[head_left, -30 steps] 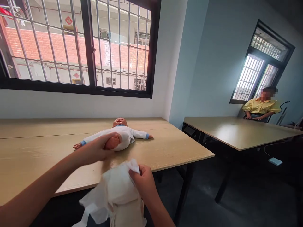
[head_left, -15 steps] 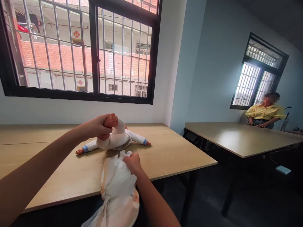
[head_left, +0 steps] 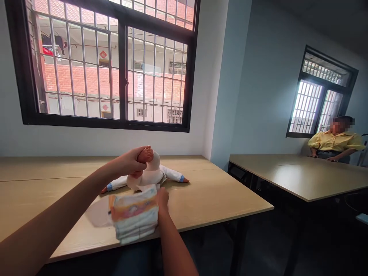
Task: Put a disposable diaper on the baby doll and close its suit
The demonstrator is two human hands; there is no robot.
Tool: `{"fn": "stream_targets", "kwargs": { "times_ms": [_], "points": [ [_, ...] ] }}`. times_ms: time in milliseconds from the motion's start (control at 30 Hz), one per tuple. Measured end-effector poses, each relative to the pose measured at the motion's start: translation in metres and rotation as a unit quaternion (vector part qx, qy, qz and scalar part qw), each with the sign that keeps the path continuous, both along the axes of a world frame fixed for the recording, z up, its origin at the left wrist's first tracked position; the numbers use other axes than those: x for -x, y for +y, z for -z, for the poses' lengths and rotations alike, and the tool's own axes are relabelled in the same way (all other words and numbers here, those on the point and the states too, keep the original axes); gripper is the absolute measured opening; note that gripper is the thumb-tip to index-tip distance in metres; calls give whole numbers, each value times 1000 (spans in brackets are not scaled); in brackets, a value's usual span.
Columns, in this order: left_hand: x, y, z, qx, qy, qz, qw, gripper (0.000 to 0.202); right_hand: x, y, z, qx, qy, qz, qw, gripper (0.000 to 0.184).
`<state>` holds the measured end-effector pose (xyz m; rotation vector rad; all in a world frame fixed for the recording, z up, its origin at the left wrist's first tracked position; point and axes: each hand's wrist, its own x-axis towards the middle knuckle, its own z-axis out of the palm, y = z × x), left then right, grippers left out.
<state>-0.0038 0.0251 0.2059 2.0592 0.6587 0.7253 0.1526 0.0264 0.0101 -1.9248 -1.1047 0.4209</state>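
Note:
A baby doll (head_left: 153, 172) in white clothing with blue cuffs lies on its back on the wooden table (head_left: 207, 191), arms spread to both sides. Its feet are raised in my left hand (head_left: 129, 163), which is closed round them. Just in front of the doll's bottom, my right hand (head_left: 163, 199) grips one edge of a diaper (head_left: 135, 214). Orange and pink print shows on the diaper's outer side, which is blurred by motion. My left hand and the raised legs hide the doll's head.
Behind the table is a wall with a barred window (head_left: 155, 76). To the right stands a second table (head_left: 287, 172), with a gap between the two. A person in a yellow shirt (head_left: 333, 143) is at its far side, hands on the top.
The diaper, hanging open over the table's front edge before, has swung up and left over the tabletop, its printed side now showing. My left hand still holds the doll's feet up.

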Motion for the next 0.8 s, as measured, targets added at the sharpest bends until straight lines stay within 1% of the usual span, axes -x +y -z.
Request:
{"fn": "stream_targets", "kwargs": {
  "times_ms": [67, 133, 233, 333, 400, 500, 600, 667, 700, 733, 800],
  "points": [
    [2, 1, 1, 3, -7, 0, 1000, 51, -6, 0, -1, -1, 10, 23, 1000, 17],
    [5, 3, 3, 17, -2, 2, 1000, 56, -10, 2, -2, -3, 21, 47, 999, 26],
    [9, 3, 7, 26, 18, 8, 999, 57, -14, 7, -3, -11, 28, 57, 998, 33],
    [9, -6, 9, 9, 36, 2, 999, 53, -18, 15, -5, -14, 31, 46, 998, 32],
    [8, -16, 10, 5, 43, -3, 999, 54, -20, 20, -7, -12, 31, 41, 999, 31],
    [8, -28, 12, 13, 41, -2, 999, 62, -25, 25, -14, -3, 25, 45, 999, 32],
    [10, -29, 17, 9, 42, -2, 999, 69, -32, 18, -22, -4, 3, 56, 998, 41],
    [11, -25, 23, 0, 48, 8, 999, 66, -37, 4, -27, -42, -27, 38, 998, 48],
    [12, -24, 25, -3, 54, 15, 998, 65, -39, -5, -29, -82, -49, 9, 995, 51],
    [12, -23, 28, -3, 62, 25, 998, 64, -41, -15, -31, -140, -74, -34, 987, 56],
    [9, -23, 31, -8, 77, 37, 996, 63, -42, -33, -34, -258, -113, -133, 950, 71]
  ]
}}
